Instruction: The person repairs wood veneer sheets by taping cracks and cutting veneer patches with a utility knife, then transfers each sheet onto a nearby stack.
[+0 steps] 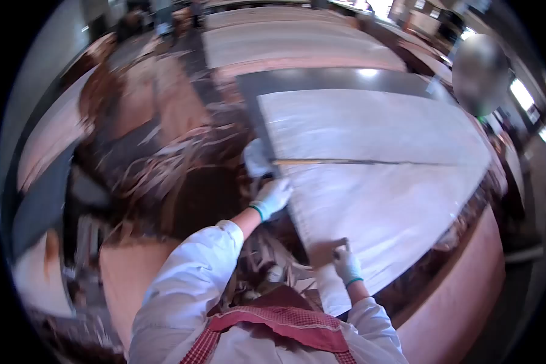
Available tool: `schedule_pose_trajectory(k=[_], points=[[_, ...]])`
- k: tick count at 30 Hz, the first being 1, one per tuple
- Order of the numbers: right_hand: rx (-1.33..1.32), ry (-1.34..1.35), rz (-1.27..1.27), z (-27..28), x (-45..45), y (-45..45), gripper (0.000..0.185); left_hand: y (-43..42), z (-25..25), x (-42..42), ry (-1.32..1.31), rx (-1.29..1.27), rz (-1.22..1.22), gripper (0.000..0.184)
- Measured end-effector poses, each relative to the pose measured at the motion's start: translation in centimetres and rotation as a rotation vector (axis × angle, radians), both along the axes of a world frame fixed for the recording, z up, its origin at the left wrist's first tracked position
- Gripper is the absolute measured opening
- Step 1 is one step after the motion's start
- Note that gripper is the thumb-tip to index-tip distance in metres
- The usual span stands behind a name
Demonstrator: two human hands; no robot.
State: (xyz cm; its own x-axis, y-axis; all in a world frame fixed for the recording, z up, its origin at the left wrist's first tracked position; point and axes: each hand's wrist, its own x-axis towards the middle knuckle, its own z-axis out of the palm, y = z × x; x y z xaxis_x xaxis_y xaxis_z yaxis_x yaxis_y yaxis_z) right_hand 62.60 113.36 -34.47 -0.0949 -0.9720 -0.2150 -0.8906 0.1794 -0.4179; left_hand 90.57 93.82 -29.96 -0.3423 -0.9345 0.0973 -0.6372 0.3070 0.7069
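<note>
A large pale sheet (388, 133) lies over a dark flat surface (321, 79), with a narrow dark gap crossing it from left to right. My left hand (274, 197), in a white glove with a green cuff, is at the sheet's left edge; its fingers are blurred and what they hold, if anything, is hidden. My right hand (347, 264), gloved the same way, is over the near part of the sheet, around a small dark thing I cannot make out.
Stacked pale sheets (285, 45) stand beyond the dark surface. Shredded strips (170, 155) litter the left side. A reddish curved panel (461, 291) is at the lower right. A person (497, 139) is at the far right.
</note>
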Motion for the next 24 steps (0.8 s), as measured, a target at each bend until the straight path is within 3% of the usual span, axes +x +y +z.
schedule_pose_trajectory(k=[2,3,4,5,6,7,8,11,14,15,17,19,24], points=[[-0.082,-0.068,-0.018,-5.1,-1.5,-0.1,0.019,-4.6,-2.5,-1.8,-0.088,-0.026,-0.031,0.035],[0.008,0.003,-0.059,-1.5,-0.2,-0.3,0.018,-6.9,-5.1,-2.6,-0.088,-0.076,-0.051,0.038],[-0.074,0.100,-0.068,-3.1,-0.3,0.0,0.019,-8.4,-4.9,-3.1,-0.133,-0.119,-0.056,0.042],[-0.035,0.092,-0.126,-1.5,0.5,-0.1,0.023,-9.8,-6.4,-3.5,-0.187,-0.322,-0.024,0.041],[-0.032,0.077,-0.156,-1.4,0.7,-0.2,0.026,-10.3,-5.3,-3.9,-0.398,-0.149,0.000,0.046],[-0.022,0.057,-0.176,-1.4,1.5,0.0,0.028,-11.0,-6.6,-3.2,-0.491,-0.229,-0.021,0.050],[-0.003,0.031,-0.225,-1.1,2.2,0.4,0.025,-12.1,-8.7,-2.8,-0.607,-0.348,-0.021,0.046],[0.014,0.007,-0.320,0.4,2.4,-0.7,0.022,-15.0,-9.4,-3.4,-0.896,-0.279,-0.122,0.034],[-0.012,-0.004,-0.363,0.3,3.1,-0.9,0.025,-17.2,-10.0,-2.8,-0.745,-0.391,-0.171,0.024],[0.023,0.000,-0.387,0.0,3.3,-1.1,0.023,-17.4,-10.6,-2.1,-0.622,-0.350,-0.203,0.023],[0.101,0.000,-0.436,0.6,4.0,-1.7,0.025,-16.0,-6.9,-0.5,-0.383,-0.257,-0.268,0.021],[0.161,-0.009,-0.523,0.3,4.7,-2.4,0.023,-15.8,-8.2,2.4,-0.287,-0.286,-0.285,0.023],[0.142,0.048,-0.641,0.3,6.2,-4.6,0.022,-11.9,-6.6,11.4,-0.321,0.077,-0.271,0.023]])
